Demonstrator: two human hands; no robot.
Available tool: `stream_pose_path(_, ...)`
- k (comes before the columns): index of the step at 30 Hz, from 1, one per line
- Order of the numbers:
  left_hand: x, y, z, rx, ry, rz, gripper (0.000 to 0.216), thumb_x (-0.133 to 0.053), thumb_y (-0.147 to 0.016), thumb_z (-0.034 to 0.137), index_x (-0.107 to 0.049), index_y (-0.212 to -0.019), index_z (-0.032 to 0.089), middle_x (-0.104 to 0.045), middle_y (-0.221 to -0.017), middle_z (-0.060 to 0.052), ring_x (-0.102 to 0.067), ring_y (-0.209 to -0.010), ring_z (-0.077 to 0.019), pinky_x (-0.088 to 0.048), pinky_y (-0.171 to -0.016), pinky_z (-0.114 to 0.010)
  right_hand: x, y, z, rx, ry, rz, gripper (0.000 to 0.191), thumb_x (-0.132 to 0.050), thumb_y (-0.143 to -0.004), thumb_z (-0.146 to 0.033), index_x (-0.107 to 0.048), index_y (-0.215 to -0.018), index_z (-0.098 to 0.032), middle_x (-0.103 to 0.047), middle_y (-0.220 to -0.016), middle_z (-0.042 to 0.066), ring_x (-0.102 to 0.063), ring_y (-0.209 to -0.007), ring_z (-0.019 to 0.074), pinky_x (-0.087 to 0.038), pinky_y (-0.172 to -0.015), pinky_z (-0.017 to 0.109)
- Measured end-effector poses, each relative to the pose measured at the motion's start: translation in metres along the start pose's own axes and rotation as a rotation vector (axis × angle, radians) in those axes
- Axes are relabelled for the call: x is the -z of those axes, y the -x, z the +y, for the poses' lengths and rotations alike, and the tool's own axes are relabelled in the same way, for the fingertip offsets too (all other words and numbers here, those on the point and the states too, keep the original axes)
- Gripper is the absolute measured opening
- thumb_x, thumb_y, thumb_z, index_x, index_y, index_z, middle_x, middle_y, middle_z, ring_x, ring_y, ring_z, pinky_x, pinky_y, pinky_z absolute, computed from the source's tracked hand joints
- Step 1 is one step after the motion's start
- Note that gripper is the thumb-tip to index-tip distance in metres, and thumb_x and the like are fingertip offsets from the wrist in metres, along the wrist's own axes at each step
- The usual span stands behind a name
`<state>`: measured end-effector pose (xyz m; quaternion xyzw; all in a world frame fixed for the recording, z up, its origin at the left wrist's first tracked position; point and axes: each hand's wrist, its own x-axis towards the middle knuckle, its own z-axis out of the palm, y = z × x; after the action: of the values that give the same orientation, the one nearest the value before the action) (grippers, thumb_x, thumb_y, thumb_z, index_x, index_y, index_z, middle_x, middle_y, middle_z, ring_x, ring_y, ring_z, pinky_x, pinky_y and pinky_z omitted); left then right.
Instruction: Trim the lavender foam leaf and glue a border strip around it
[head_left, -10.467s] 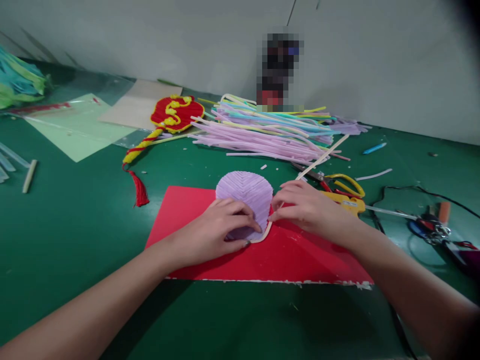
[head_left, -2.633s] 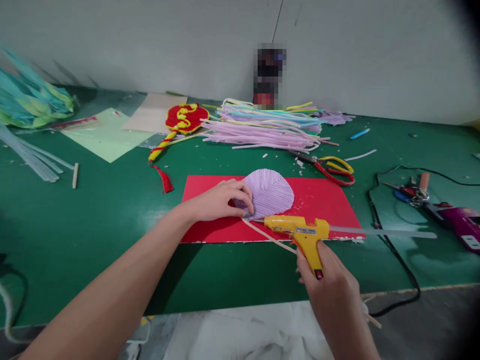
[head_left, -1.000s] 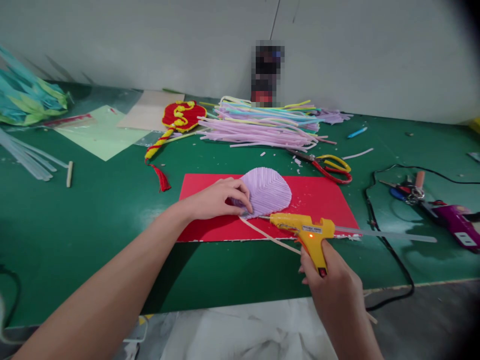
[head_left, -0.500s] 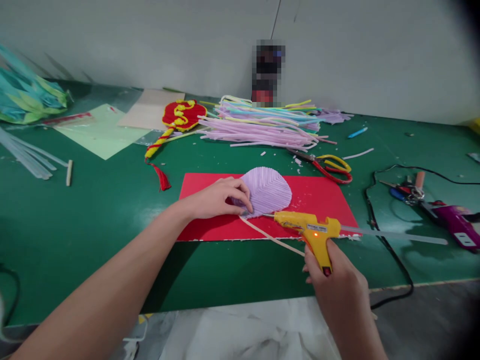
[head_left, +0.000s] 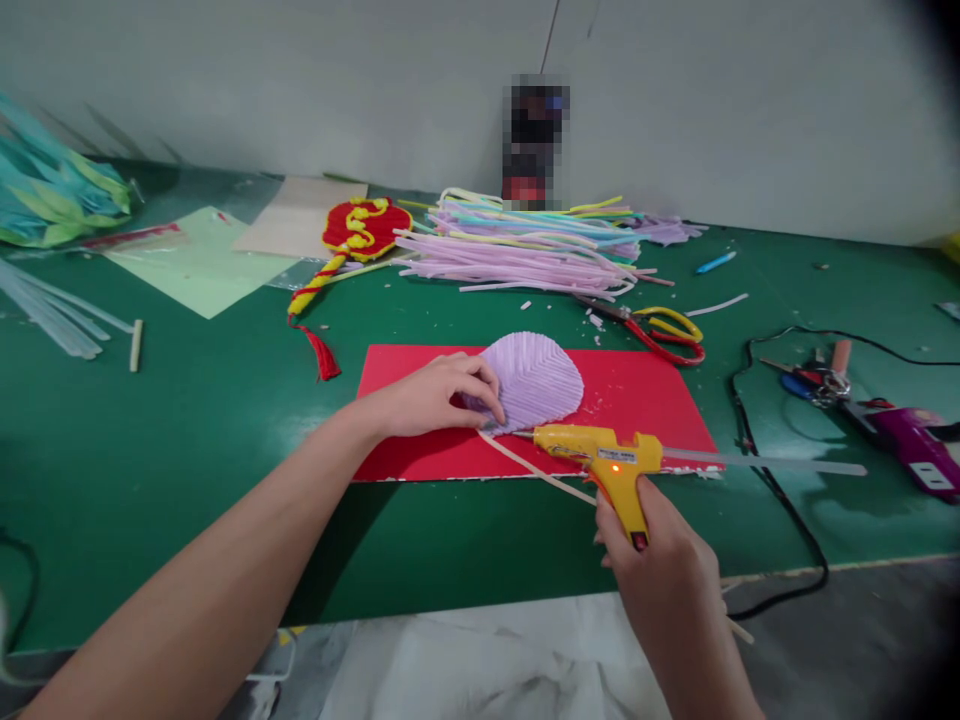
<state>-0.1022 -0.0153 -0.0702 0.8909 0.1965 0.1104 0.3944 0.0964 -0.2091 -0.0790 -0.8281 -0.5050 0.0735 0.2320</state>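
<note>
My left hand (head_left: 450, 392) is closed, its fingertips on the lower left edge of a ridged purple oval (head_left: 536, 380) that looks built from strips laid side by side. The oval lies on a red sheet (head_left: 637, 400). From under these fingertips a thin pale strip (head_left: 525, 462) runs right and passes behind my right hand (head_left: 660, 555). That hand is wrapped round the handle of a yellow hot glue gun (head_left: 592, 447), whose light glows. Its nozzle points left, by the oval's lower edge close to my left fingertips. A translucent glue stick (head_left: 780, 463) sticks out of its back.
Behind lie a bundle of pastel fuzzy stems (head_left: 517, 245), red-and-yellow handled scissors (head_left: 660, 330) and a red fan-shaped ornament (head_left: 364, 228) with a tassel. On the right are a black cord (head_left: 776, 490) and a purple tool (head_left: 915, 445). Glue sticks (head_left: 56, 315) lie at left.
The glue gun in my right hand has shifted slightly left, its nozzle now nearer my left fingertips along the oval's lower edge. My left hand keeps its place.
</note>
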Motion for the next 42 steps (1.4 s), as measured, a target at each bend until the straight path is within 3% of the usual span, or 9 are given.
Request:
stream_pose_path(4, 0.0000, -0.0003, 0.0007, -0.004, 0.001, -0.002, 0.013, -0.058, -0.082, 0.024, -0.069, -0.088, 0.026, -0.054, -0.100, -0.001, -0.050, -0.096, -0.0148, -0.036, -0.088, -0.029, -0.0017, 0.0024, -0.0006, 0.017, 0.008, 0.004, 0.041, -0.040, -0.082, -0.049, -0.058, -0.090, -0.012, -0.064, -0.072, 0.011, -0.059, -0.054, 0.0184, -0.041, -0.045, 0.026)
stream_pose_path(16, 0.0008, -0.0002, 0.0014, -0.006, -0.002, 0.001, 0.013, -0.058, -0.082, 0.023, -0.070, -0.088, 0.025, -0.054, -0.100, -0.001, -0.050, -0.096, -0.0145, -0.036, -0.088, -0.028, 0.0044, -0.0018, -0.0001, -0.079, -0.001, -0.046, 0.031, -0.044, -0.076, -0.045, -0.056, -0.079, -0.017, -0.065, -0.076, 0.012, -0.060, -0.059, 0.0198, -0.043, -0.048, 0.026)
stream_pose_path(25, 0.0004, 0.0004, 0.0009, 0.003, -0.001, -0.003, 0.013, -0.058, -0.082, 0.025, -0.069, -0.088, 0.026, -0.054, -0.100, -0.001, -0.049, -0.096, -0.0149, -0.036, -0.087, -0.028, 0.0049, -0.0040, 0.0039, -0.062, 0.026, -0.018, 0.031, -0.044, -0.077, -0.047, -0.055, -0.076, -0.018, -0.065, -0.073, 0.011, -0.059, -0.056, 0.0191, -0.042, -0.048, 0.027)
stream_pose_path(37, -0.0004, 0.0006, -0.0002, 0.014, -0.014, 0.002, 0.016, -0.058, -0.082, 0.028, -0.069, -0.095, 0.028, -0.054, -0.102, -0.001, -0.049, -0.098, -0.0160, -0.035, -0.090, -0.031, -0.0005, -0.0010, -0.0030, 0.177, 0.203, 0.187, 0.047, -0.041, -0.081, -0.060, -0.056, -0.078, -0.015, -0.058, -0.062, 0.005, -0.051, -0.048, 0.0150, -0.034, -0.044, 0.025)
stream_pose_path(42, -0.0006, 0.0004, -0.0011, 0.018, -0.015, 0.000, 0.017, -0.058, -0.082, 0.029, -0.069, -0.095, 0.029, -0.054, -0.103, -0.001, -0.049, -0.098, -0.0164, -0.035, -0.090, -0.031, -0.0009, -0.0015, -0.0014, 0.205, 0.214, 0.206, 0.042, -0.041, -0.084, -0.053, -0.056, -0.079, -0.014, -0.058, -0.062, 0.005, -0.050, -0.048, 0.0144, -0.034, -0.045, 0.024)
